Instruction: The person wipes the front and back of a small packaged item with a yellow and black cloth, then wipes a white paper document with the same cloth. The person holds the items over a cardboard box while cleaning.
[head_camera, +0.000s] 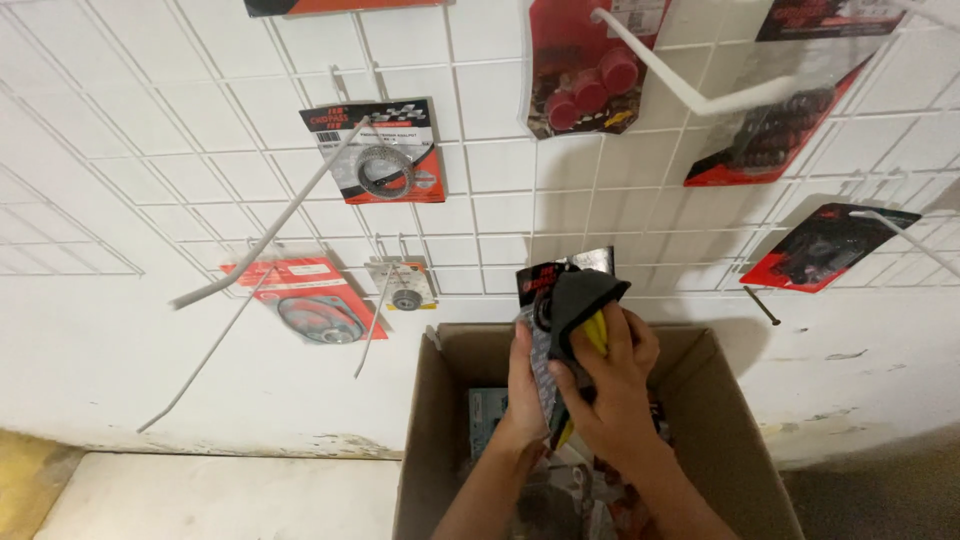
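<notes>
**Wiping down a packet above the box**

White wire grid (500, 200) fills the wall ahead, hung with carded parts in red-and-black packets, long white hooks (700, 95) jutting out toward us. Below it sits an open cardboard box (720, 430), more packets lying inside.

And right above that box, both hands are busy. The left hand (525, 385) comes up from below, fingers wrapped around the lower edge of a packaged part (535, 290), holding it upright just in front of the grid. The right hand (615, 395) is clenched on a grey-and-yellow cloth (585, 300), pressing it against the packet's face, the cloth draped over the top corner.

Looks like the cleaning step is in hand here, the packet out of the box but not yet on a hook. By my read, the next move calls for a firm hold from the left while the cloth sweeps across, without creasing the card.

Both forearms rise together from the bottom edge, wrists nearly touching, right in front of left.
</notes>
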